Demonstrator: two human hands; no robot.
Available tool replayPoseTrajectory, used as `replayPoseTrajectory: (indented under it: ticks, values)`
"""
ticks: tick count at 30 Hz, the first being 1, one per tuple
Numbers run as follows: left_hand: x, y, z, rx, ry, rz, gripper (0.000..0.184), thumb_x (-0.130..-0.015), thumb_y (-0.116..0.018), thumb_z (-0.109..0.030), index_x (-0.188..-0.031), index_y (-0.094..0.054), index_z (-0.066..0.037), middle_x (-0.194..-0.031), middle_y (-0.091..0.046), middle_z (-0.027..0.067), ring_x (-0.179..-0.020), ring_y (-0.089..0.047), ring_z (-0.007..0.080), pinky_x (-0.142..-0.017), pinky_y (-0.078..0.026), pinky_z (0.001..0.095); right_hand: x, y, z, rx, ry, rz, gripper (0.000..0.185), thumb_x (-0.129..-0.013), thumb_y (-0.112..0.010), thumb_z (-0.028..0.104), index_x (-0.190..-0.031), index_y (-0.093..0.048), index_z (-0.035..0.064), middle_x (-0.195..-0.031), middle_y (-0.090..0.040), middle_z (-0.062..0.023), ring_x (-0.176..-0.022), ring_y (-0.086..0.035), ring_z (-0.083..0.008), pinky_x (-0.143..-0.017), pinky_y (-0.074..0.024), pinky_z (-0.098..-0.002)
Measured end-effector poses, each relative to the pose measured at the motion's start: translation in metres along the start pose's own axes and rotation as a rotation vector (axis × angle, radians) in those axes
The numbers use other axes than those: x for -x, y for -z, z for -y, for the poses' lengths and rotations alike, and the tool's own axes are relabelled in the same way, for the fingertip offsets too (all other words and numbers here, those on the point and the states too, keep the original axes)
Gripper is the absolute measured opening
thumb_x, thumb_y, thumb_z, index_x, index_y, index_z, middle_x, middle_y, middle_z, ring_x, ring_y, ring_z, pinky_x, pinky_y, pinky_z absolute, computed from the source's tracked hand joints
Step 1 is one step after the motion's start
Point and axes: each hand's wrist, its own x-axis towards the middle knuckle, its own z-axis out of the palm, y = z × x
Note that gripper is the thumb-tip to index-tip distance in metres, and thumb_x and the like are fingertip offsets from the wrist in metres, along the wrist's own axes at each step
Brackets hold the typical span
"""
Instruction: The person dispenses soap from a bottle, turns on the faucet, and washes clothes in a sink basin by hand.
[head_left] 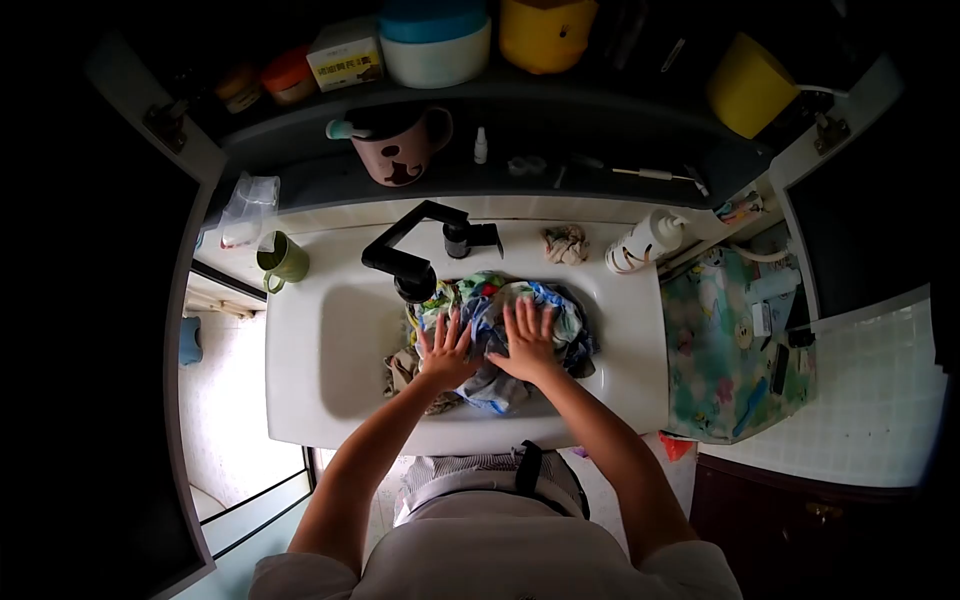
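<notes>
A heap of wet-looking, multicoloured cloth (495,385) fills the right part of the white sink (345,410). My left hand (446,352) lies on the left side of the heap, palm down with fingers spread. On the cloth just to its right rests my right hand (527,343), also flat with its fingers apart. Neither hand grips the fabric. The black faucet (412,250) reaches over the sink, its head just above and left of my left hand. Brownish patterned cloth (400,370) sits at the heap's lower left.
A green cup (283,262) stands at the sink's back left corner. At the back right are a crumpled cloth (566,244) and a white pump bottle (645,241). The shelf above holds a pink mug (393,155) and several containers. A patterned cover (715,350) lies to the right.
</notes>
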Motion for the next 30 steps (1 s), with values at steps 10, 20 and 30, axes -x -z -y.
replayPoseTrajectory:
  ticks: [10,20,30]
  values:
    - [0.028,-0.014,0.010,-0.046,0.033,0.305,0.103,-0.073,-0.046,-0.077,-0.149,-0.008,-0.019,-0.153,0.015,0.0147,-0.139,0.017,0.0382,-0.101,0.006,0.0687,0.013,-0.002,0.001,0.226,-0.175,0.303,0.133,-0.050,-0.068,0.076,-0.149,-0.004,0.0130,-0.152,0.007,-0.0230,-0.136,0.014,-0.0488,-0.094,0.0067,-0.0760]
    - [0.010,-0.044,0.015,-0.187,0.062,0.339,0.109,-0.070,-0.050,-0.077,-0.149,-0.004,-0.018,-0.153,0.014,0.0156,-0.139,0.013,0.0416,-0.102,0.001,0.0698,-0.012,-0.044,0.006,0.412,-0.321,0.204,0.108,-0.066,-0.070,0.044,-0.148,-0.007,0.0133,-0.152,-0.002,-0.0220,-0.137,0.007,-0.0486,-0.101,0.0044,-0.0718]
    - [0.068,-0.005,0.029,0.074,0.296,0.185,0.111,-0.062,-0.060,-0.077,-0.148,-0.004,-0.033,-0.152,0.013,0.0188,-0.139,0.014,0.0401,-0.100,0.000,0.0719,0.050,0.001,-0.041,0.124,-0.195,-0.073,0.131,-0.042,-0.080,0.064,-0.147,-0.015,0.0190,-0.152,-0.009,-0.0197,-0.141,0.000,-0.0378,-0.098,-0.0033,-0.0756]
